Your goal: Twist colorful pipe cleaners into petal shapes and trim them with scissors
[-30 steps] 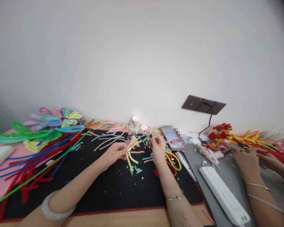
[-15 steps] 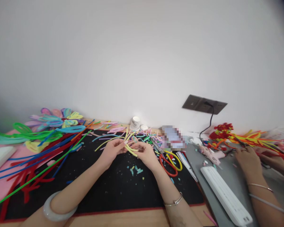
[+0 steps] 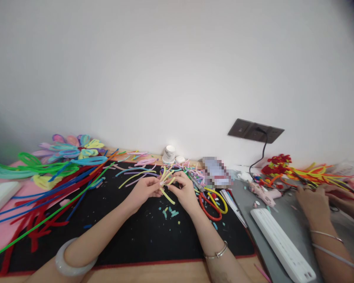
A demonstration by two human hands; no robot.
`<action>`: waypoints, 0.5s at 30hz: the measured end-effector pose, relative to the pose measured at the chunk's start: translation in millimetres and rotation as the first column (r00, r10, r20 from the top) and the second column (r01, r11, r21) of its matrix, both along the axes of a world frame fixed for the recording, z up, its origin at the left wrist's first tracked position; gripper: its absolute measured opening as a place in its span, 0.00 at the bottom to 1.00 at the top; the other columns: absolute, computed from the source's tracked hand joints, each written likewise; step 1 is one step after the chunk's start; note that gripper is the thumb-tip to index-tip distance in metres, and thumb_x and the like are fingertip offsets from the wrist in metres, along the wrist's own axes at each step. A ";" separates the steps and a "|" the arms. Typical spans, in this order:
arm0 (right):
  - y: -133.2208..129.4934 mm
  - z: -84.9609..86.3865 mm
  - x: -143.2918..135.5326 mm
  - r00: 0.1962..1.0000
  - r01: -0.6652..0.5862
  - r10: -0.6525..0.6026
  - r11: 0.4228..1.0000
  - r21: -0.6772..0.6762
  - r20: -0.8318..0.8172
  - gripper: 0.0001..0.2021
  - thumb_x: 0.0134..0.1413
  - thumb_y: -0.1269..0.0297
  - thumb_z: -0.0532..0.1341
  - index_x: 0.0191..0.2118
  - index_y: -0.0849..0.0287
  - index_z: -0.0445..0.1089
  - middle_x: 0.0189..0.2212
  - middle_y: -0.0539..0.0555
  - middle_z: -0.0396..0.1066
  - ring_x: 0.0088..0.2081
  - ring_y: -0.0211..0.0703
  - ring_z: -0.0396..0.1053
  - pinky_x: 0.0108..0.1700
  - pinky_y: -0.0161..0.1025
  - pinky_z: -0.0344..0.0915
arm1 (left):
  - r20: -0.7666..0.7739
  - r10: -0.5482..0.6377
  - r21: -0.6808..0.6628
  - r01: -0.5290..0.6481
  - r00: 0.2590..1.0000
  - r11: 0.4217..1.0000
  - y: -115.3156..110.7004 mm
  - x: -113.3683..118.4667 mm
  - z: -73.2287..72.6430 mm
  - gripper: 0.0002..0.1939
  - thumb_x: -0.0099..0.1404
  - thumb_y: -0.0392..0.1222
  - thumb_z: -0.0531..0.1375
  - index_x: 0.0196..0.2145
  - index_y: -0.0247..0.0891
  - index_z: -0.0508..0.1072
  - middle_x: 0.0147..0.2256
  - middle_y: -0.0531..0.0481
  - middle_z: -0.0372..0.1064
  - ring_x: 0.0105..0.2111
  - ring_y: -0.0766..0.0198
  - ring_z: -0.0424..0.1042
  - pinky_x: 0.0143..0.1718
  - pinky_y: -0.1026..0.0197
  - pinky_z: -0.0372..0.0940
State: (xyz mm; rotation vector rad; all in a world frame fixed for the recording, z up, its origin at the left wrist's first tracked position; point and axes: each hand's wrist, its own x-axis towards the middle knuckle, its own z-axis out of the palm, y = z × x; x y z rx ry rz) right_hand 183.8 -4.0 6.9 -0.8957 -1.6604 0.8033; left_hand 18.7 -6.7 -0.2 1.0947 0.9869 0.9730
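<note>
Over the middle of the black mat (image 3: 153,236), my left hand (image 3: 146,190) pinches a small bunch of pale yellow fuzzy stems (image 3: 167,195) where they cross. The stems fan out upward and toward me. My right hand (image 3: 183,192) is closed at the right side of the bunch, its thumb and fingertips on one yellow stem. Behind the hands lie loose purple, green and yellow stems (image 3: 135,177). Small green and blue clippings (image 3: 172,213) are scattered on the mat just below the hands.
Colourful stem loops (image 3: 73,149) and long blue, red and green stems lie left. A white cup (image 3: 169,152) stands by the wall. At right are red and yellow loops (image 3: 212,208), a pink glue gun (image 3: 267,193), a white power strip (image 3: 283,243) and another person's hands (image 3: 314,202).
The yellow bunch has turned and spread, with one stem now pointing down toward me. My right hand has shifted slightly up and right. The other person's hands moved slightly right.
</note>
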 end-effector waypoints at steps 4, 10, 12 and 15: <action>0.4 -0.7 -1.2 1.000 0.006 -0.007 0.999 -0.044 -0.016 0.03 0.43 0.71 0.63 0.24 0.57 0.71 0.30 0.51 0.64 0.36 0.41 0.65 0.41 0.38 0.61 | 0.041 -0.075 -0.027 0.077 0.996 0.997 -1.6 1.7 -1.2 0.13 0.52 0.47 0.63 0.23 0.34 0.67 0.21 0.53 0.67 0.22 0.69 0.67 0.30 0.65 0.65; 4.8 -8.1 0.0 0.975 0.125 -0.152 0.979 -0.163 -0.163 0.08 0.44 0.66 0.62 0.21 0.59 0.63 0.24 0.48 0.61 0.28 0.37 0.59 0.33 0.34 0.57 | 0.079 -0.111 0.024 0.109 0.991 0.994 -3.0 4.6 -2.1 0.13 0.54 0.46 0.62 0.22 0.34 0.66 0.22 0.54 0.66 0.22 0.71 0.66 0.29 0.66 0.63; 7.9 -10.2 3.7 0.956 0.159 -0.200 0.968 -0.192 -0.216 0.07 0.45 0.66 0.62 0.22 0.59 0.63 0.23 0.47 0.60 0.27 0.36 0.57 0.31 0.33 0.56 | 0.077 -0.127 0.032 0.125 0.989 0.992 -3.4 4.7 -2.6 0.13 0.54 0.46 0.62 0.22 0.34 0.66 0.22 0.54 0.66 0.22 0.71 0.66 0.29 0.66 0.63; 12.6 -11.4 10.4 0.925 0.192 -0.255 0.954 -0.232 -0.281 0.07 0.45 0.63 0.62 0.25 0.59 0.63 0.22 0.46 0.58 0.24 0.34 0.55 0.29 0.32 0.54 | 0.071 -0.132 0.038 0.129 0.989 0.991 -3.1 4.2 -2.9 0.13 0.55 0.46 0.62 0.22 0.34 0.66 0.21 0.54 0.66 0.22 0.71 0.65 0.28 0.67 0.63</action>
